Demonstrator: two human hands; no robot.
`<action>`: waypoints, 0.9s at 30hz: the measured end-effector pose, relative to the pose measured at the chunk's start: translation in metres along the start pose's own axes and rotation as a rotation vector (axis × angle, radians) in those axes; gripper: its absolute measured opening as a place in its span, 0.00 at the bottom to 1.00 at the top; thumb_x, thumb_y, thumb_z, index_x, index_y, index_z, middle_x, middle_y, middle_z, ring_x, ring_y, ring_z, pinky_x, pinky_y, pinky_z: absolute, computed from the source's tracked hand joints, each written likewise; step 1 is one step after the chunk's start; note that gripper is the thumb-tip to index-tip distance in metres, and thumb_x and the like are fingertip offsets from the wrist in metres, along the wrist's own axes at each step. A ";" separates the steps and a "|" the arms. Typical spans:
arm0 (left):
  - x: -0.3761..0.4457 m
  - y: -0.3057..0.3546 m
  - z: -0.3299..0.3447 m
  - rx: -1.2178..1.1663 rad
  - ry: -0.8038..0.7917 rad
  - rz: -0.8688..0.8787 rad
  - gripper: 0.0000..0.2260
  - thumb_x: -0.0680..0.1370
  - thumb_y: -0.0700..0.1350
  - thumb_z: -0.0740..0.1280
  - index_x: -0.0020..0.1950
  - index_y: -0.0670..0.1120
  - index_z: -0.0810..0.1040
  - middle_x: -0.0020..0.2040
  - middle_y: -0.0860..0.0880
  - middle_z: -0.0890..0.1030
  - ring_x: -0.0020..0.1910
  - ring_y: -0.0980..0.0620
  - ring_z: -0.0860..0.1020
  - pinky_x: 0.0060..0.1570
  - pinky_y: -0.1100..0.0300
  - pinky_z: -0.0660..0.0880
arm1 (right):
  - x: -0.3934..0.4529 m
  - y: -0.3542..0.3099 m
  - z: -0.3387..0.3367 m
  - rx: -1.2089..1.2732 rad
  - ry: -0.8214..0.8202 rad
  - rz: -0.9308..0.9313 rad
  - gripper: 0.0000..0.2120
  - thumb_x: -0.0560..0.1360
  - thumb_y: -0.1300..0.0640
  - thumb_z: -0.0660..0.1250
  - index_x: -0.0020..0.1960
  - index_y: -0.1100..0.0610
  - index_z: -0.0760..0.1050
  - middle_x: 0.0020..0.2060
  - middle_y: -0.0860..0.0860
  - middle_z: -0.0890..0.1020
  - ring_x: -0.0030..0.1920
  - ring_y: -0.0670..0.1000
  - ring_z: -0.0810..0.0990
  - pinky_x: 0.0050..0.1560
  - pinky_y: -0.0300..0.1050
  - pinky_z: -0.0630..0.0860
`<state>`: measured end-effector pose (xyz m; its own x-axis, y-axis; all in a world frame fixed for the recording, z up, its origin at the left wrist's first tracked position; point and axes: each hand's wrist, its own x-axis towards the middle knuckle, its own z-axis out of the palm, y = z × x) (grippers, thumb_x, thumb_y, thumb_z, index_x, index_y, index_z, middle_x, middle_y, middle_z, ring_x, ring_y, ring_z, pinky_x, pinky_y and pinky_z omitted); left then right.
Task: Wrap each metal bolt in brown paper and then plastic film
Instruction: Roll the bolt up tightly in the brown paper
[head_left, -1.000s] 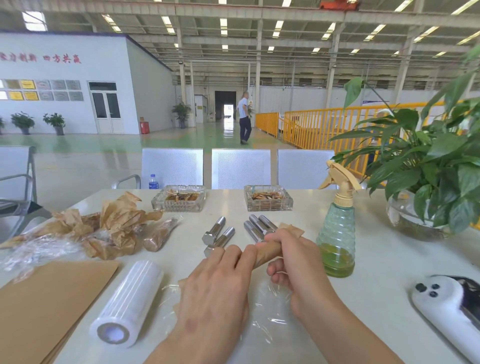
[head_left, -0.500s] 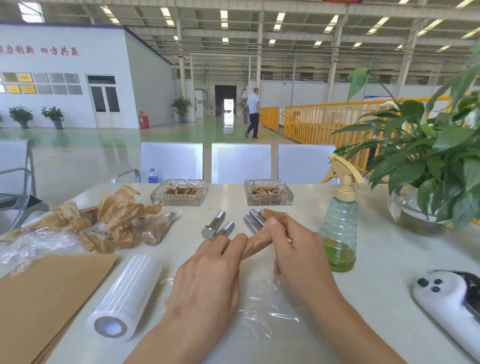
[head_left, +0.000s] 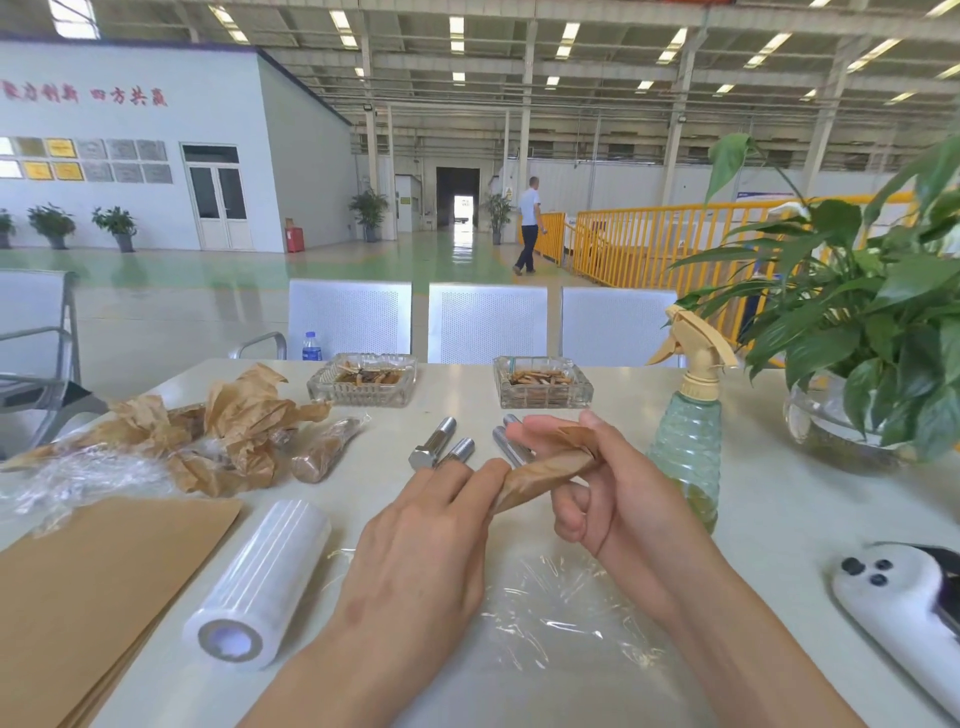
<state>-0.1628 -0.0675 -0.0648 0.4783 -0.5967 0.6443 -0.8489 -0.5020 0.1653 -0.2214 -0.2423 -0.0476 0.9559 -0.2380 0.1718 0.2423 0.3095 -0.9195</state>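
paper-wrapped bolt held just above clear film sheet, paper stage nearly done. left hand pinching near end with curled fingertips; right hand cradling far end, upper fingers straight, lower ones curled, twisting paper tail. bare bolts beyond film sheet, still to wrap. one finished bundle left of them, beside crumpled paper. film roll and brown paper stack left of film sheet.

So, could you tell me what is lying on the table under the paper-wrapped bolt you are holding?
A crinkled sheet of plastic film lies on the table below the paper-wrapped bolt. The left hand and right hand cover part of it.
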 end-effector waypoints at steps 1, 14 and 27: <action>0.000 0.000 0.001 0.002 -0.005 0.001 0.19 0.77 0.39 0.70 0.66 0.55 0.75 0.47 0.54 0.76 0.45 0.47 0.77 0.34 0.51 0.77 | 0.000 -0.001 -0.001 0.003 -0.010 0.002 0.18 0.83 0.49 0.58 0.57 0.55 0.84 0.60 0.55 0.85 0.24 0.48 0.72 0.27 0.40 0.72; -0.001 -0.012 0.009 0.091 0.087 0.087 0.26 0.69 0.36 0.77 0.64 0.52 0.78 0.47 0.54 0.78 0.42 0.47 0.76 0.30 0.56 0.73 | -0.003 0.004 0.001 -0.336 0.120 0.155 0.15 0.82 0.48 0.60 0.53 0.60 0.76 0.31 0.56 0.78 0.24 0.55 0.74 0.23 0.42 0.72; 0.016 -0.029 -0.002 -0.589 0.235 -0.597 0.43 0.66 0.61 0.80 0.76 0.54 0.65 0.64 0.59 0.78 0.62 0.60 0.77 0.61 0.56 0.75 | 0.001 -0.001 0.004 0.250 0.405 0.081 0.15 0.83 0.56 0.56 0.37 0.54 0.67 0.22 0.46 0.60 0.19 0.45 0.59 0.17 0.35 0.56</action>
<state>-0.1308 -0.0615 -0.0574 0.8770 -0.1598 0.4531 -0.4799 -0.2455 0.8423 -0.2205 -0.2393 -0.0453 0.8441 -0.5279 -0.0938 0.2499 0.5421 -0.8023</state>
